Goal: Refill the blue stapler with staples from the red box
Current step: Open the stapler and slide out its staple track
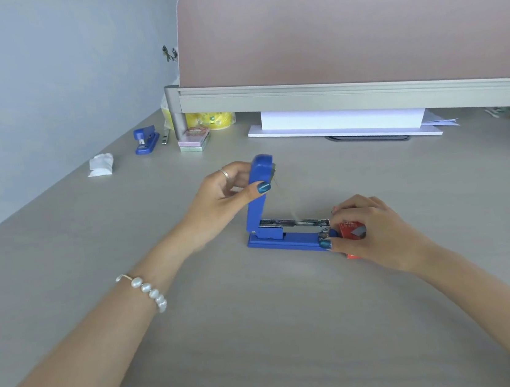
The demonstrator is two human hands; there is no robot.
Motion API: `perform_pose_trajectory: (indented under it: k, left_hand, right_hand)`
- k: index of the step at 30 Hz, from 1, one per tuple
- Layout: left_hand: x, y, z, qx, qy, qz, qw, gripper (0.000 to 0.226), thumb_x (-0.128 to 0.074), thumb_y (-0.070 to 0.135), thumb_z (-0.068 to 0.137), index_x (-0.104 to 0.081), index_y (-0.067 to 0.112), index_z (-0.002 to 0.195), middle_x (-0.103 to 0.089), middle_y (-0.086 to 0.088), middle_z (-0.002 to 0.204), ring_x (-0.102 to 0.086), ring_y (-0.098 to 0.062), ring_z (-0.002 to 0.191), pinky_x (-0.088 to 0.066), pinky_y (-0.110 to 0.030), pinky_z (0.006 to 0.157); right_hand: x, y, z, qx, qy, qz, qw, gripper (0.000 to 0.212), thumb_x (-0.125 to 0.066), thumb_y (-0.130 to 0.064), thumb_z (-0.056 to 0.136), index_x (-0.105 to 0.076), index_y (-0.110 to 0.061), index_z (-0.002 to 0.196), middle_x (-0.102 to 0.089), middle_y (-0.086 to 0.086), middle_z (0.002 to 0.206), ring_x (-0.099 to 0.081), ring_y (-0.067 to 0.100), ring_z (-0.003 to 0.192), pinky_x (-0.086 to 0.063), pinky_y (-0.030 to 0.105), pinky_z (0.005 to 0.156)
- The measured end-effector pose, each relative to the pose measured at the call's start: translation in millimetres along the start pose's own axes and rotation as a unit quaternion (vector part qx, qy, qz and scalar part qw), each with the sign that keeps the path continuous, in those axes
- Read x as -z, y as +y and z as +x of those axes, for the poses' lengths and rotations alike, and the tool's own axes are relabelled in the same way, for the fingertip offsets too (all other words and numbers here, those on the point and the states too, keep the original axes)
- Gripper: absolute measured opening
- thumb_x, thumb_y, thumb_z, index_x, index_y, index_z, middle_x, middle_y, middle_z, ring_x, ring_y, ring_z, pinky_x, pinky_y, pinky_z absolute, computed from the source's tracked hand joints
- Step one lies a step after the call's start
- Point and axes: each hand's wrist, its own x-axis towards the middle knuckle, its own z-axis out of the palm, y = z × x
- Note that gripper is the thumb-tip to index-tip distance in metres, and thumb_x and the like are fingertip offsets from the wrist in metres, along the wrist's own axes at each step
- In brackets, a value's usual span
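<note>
The blue stapler (285, 241) lies on the grey desk in the middle of the view. Its lid stands swung up, nearly vertical, and the metal staple channel lies bare along the base. My left hand (225, 193) pinches the top end of the raised lid between thumb and fingers. My right hand (370, 230) rests at the stapler's front end, its thumb tip touching the base. The red box (352, 229) sits under that hand's fingers, mostly covered, with a red and grey face showing.
A second blue stapler (146, 139) stands at the back left, beside a crumpled white tissue (100, 164) and a stack of sticky notes (194, 139). A pink divider panel (356, 33) runs across the back, with white paper (341, 121) beneath it.
</note>
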Motion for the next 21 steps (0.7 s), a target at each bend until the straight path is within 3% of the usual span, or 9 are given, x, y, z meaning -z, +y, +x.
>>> perform_pose_trajectory:
  k: [8, 12, 18, 21]
  left_hand:
    - [27, -8, -4, 0.062, -0.037, -0.115, 0.991, 0.033, -0.069, 0.026, 0.067, -0.057, 0.02, 0.097, -0.072, 0.014, 0.087, -0.065, -0.005, 0.091, -0.053, -0.024, 0.08]
    - [47, -14, -9, 0.082, -0.047, -0.143, 0.985, 0.046, -0.084, 0.023, 0.057, -0.055, 0.02, 0.093, -0.074, 0.007, 0.089, -0.068, -0.012, 0.096, -0.055, -0.028, 0.079]
    - [72, -18, -13, 0.112, -0.052, -0.063, 0.99, 0.031, -0.077, 0.018, 0.056, -0.053, 0.017, 0.076, -0.073, 0.003, 0.082, -0.069, -0.015, 0.093, -0.055, -0.023, 0.077]
    - [81, -18, -14, 0.125, -0.058, 0.03, 0.99, 0.03, -0.079, 0.026, 0.051, -0.058, 0.021, 0.071, -0.067, 0.01, 0.071, -0.062, -0.007, 0.073, -0.05, -0.016, 0.067]
  right_hand:
    - [0, 0, 0, 0.001, -0.001, 0.0, 1.0, 0.01, -0.068, -0.037, 0.069, -0.062, -0.035, 0.078, -0.056, -0.004, 0.108, -0.044, 0.02, 0.103, -0.038, 0.031, 0.09]
    - [1, -1, -1, 0.003, 0.003, 0.011, 1.0, 0.02, -0.071, -0.034, 0.07, -0.054, -0.045, 0.07, -0.055, -0.006, 0.105, -0.044, 0.02, 0.103, -0.035, 0.028, 0.087]
    - [0, 1, -1, 0.001, 0.004, 0.01, 1.0, 0.013, -0.071, -0.032, 0.071, -0.061, -0.034, 0.08, -0.055, -0.004, 0.108, -0.042, 0.019, 0.105, -0.035, 0.017, 0.076]
    - [0, 1, -1, 0.003, 0.009, 0.009, 1.0, 0.013, -0.071, -0.03, 0.072, -0.062, -0.032, 0.081, -0.055, -0.004, 0.108, -0.042, 0.019, 0.105, -0.033, 0.022, 0.079]
